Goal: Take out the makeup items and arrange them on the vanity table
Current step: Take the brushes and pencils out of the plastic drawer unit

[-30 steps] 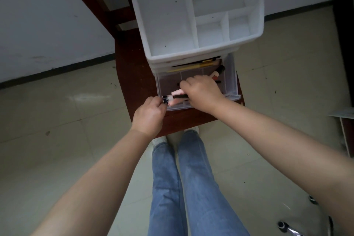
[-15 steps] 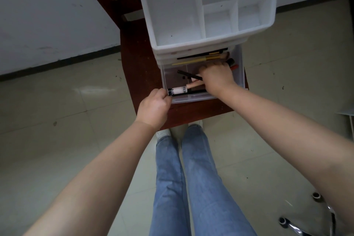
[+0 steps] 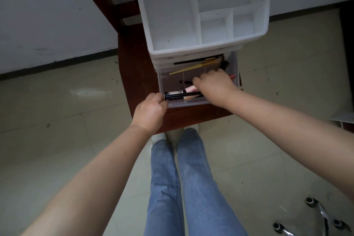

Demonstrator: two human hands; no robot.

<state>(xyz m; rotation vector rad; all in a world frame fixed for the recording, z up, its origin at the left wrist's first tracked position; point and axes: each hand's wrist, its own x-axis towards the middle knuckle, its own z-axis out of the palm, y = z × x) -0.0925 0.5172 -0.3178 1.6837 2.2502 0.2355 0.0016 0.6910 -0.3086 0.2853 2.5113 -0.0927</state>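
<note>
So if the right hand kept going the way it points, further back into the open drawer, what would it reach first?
Probably the yellow-handled brush lying just beyond the right hand in the clear drawer, with a black-handled one behind it. Depth is unclear here.

1. You see dim, flat indoor light with soft shadows.
2. A pale glare patch sits on the floor tiles [image 3: 90, 93].
3. Your wide lens bends the edges; detail looks soft.
</note>
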